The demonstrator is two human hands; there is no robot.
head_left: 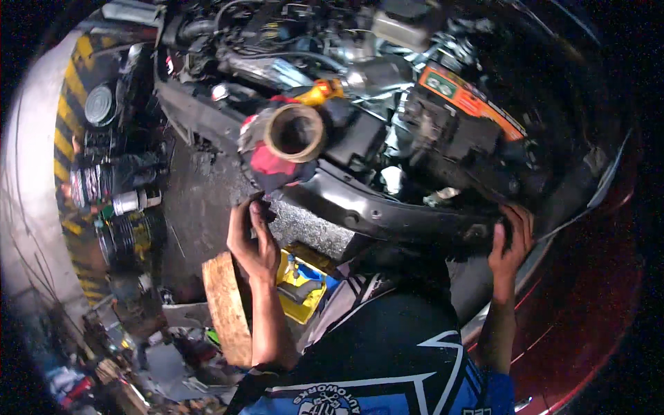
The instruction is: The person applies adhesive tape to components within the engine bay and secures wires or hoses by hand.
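Note:
My left hand [254, 242] is raised just below the engine bay's front edge, fingers curled at a small dark thing I cannot make out. My right hand [510, 238] grips the right part of the black front panel [373, 214], fingers bent over its edge. Above my left hand, a tan ring-shaped roll [294, 114] rests on red, grey and black cloth [273, 162], beside a yellow tool [321, 90]. Behind these are engine hoses, a silver cylinder [370, 76] and an orange-labelled battery [453, 93].
Below lie a yellow tray [301, 311] holding tools and a wooden board [221, 304]. Buckets [135, 200], a round lid [100, 104] and a striped kerb [66, 138] line the left. Clutter [166, 366] covers the lower left floor. Red bodywork [567, 311] curves along the right.

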